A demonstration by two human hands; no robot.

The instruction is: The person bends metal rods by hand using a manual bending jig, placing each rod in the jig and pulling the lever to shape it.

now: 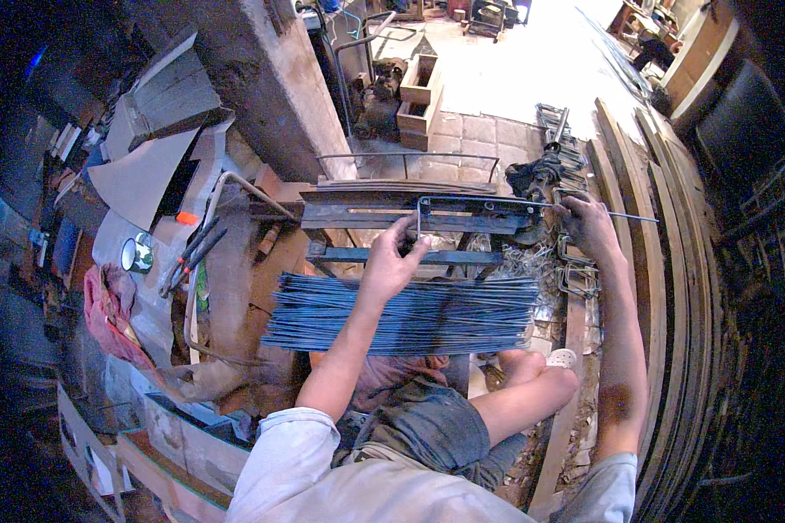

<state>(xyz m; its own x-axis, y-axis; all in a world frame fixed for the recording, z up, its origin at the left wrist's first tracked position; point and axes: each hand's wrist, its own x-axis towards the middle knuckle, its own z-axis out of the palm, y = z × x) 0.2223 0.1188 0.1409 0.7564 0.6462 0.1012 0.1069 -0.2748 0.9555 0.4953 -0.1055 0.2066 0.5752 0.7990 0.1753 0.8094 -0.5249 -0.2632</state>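
Observation:
My left hand is closed in a pinch on the short bent-down end of a thin metal rod. The rest of that rod runs rightward along the top of a metal bench jig, which has small pegs. At the jig's right end, my right hand is curled round a thin metal bar that sticks out to its right; whether this bar is part of the same rod cannot be made out. A thick bundle of straight bluish metal rods lies crosswise in front of me, below the jig.
Bent metal pieces hang and pile by the jig's right end. Long timber planks lie along the right. To the left are pliers-like cutters, an enamel mug and a pink cloth. Wooden boxes stand ahead.

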